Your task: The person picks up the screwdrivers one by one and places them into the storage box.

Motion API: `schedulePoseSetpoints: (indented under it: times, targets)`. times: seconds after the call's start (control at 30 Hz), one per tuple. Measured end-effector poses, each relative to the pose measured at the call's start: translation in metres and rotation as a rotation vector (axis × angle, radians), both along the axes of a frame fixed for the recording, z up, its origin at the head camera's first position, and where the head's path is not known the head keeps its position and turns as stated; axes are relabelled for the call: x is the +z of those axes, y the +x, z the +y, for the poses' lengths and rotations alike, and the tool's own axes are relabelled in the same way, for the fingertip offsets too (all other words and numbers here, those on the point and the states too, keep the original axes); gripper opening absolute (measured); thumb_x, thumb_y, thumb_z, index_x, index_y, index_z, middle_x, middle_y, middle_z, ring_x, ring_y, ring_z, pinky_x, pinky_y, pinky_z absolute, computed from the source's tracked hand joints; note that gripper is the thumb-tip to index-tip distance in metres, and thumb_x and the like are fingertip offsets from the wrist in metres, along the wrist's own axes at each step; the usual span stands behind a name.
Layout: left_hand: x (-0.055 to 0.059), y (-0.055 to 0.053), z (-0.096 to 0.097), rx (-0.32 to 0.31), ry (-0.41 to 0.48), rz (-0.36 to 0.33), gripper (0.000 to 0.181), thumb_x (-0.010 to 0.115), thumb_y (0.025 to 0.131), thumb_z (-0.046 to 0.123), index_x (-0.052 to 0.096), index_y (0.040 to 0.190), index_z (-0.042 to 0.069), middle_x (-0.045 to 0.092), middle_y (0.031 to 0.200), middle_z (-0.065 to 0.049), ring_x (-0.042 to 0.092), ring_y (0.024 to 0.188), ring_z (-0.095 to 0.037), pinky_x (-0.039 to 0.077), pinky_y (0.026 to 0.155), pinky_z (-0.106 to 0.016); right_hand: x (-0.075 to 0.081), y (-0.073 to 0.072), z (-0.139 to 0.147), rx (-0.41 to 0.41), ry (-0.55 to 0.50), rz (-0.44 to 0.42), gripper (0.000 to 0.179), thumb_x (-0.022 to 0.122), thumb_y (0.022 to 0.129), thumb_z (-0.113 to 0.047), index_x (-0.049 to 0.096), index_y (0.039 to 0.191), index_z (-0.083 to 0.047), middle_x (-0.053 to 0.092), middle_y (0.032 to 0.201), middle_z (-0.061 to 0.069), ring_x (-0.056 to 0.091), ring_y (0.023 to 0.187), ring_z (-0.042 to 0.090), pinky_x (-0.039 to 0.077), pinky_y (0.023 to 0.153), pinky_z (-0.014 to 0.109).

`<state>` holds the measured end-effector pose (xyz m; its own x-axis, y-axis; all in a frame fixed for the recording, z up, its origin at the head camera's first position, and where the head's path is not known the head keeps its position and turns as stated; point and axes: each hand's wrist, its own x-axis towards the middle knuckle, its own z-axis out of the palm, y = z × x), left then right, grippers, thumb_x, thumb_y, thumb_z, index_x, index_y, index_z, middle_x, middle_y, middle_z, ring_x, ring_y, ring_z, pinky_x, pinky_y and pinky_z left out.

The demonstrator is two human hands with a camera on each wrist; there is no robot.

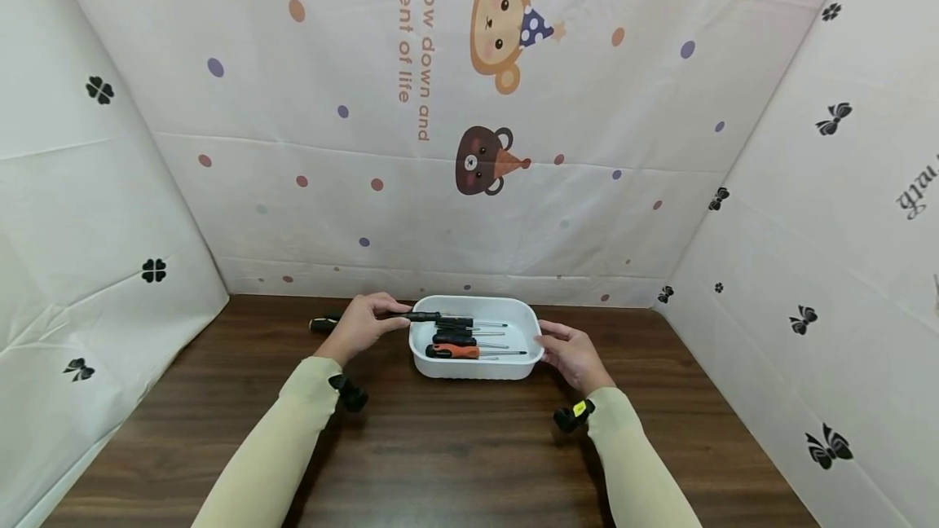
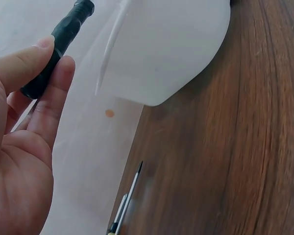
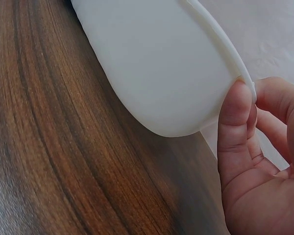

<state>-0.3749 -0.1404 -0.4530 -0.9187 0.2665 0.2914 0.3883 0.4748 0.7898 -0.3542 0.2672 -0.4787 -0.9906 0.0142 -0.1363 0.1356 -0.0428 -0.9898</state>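
Observation:
A white plastic tray [image 1: 475, 370] stands on the table near the back wall. Several screwdrivers lie in it side by side, one with an orange and black handle [image 1: 456, 351], the others black-handled. At the tray's left end, my left hand [image 1: 361, 324] pinches a screwdriver by its black handle [image 2: 63, 41] between thumb and fingers, level with the rim. Part of its thin shaft shows behind the fingers. My right hand [image 1: 574, 355] grips the tray's right rim [image 3: 235, 56], thumb on the near side and fingers beyond it.
More screwdrivers lie on the dark wooden table [image 1: 440, 455] left of the tray; a black handle [image 1: 323, 324] and slim metal shafts [image 2: 131, 193] show. A printed cloth wall [image 1: 367, 210] rises close behind the tray, with cloth sides left and right.

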Motion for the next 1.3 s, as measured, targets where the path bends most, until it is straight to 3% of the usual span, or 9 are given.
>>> schedulePoseSetpoints:
  times: [0.43,0.57,0.8,0.97,1.3]
  targets:
    - [0.001,-0.005,0.025,-0.014,-0.042,-0.070,0.031,0.081,0.089,0.026,0.079,0.118,0.014,0.071,0.110,0.000,0.065,0.106,-0.020,0.057,0.093,-0.042,0.000,0.000,0.001,0.014,0.007,-0.007,0.052,0.073,0.092,-0.001,0.057,0.142,0.005,0.072,0.121,0.021,0.067,0.069,0.009,0.059,0.066,0.022]
    - [0.002,-0.008,0.031,-0.022,-0.067,-0.091,0.029,0.081,0.090,0.025,0.079,0.118,0.016,0.071,0.111,0.000,0.064,0.105,-0.019,0.057,0.091,-0.039,0.001,0.000,0.000,0.014,0.001,-0.009,0.053,0.074,0.092,-0.001,0.057,0.142,0.005,0.072,0.120,0.022,0.067,0.068,0.010,0.059,0.066,0.023]
    - [0.002,-0.013,0.042,-0.061,-0.118,-0.056,0.027,0.081,0.090,0.018,0.080,0.116,0.013,0.070,0.101,0.000,0.056,0.085,-0.016,0.049,0.073,-0.029,0.000,-0.001,0.001,0.016,0.001,-0.001,0.055,0.075,0.091,-0.002,0.056,0.142,0.006,0.074,0.117,0.020,0.066,0.068,0.010,0.058,0.065,0.022]
    - [0.002,-0.020,0.051,-0.068,-0.185,0.007,0.024,0.081,0.089,0.015,0.081,0.112,0.011,0.072,0.100,0.001,0.060,0.088,-0.013,0.052,0.077,-0.030,0.000,-0.001,0.001,0.014,0.002,-0.010,0.054,0.075,0.091,-0.003,0.057,0.142,0.004,0.072,0.121,0.021,0.066,0.068,0.010,0.059,0.066,0.022]
    - [0.006,-0.027,0.069,-0.087,-0.255,0.016,0.023,0.082,0.088,0.013,0.081,0.110,0.009,0.072,0.097,0.000,0.061,0.087,-0.014,0.052,0.075,-0.029,0.000,-0.001,0.001,0.009,0.003,0.001,0.051,0.073,0.093,-0.001,0.058,0.141,0.004,0.071,0.123,0.022,0.067,0.070,0.010,0.059,0.067,0.023]
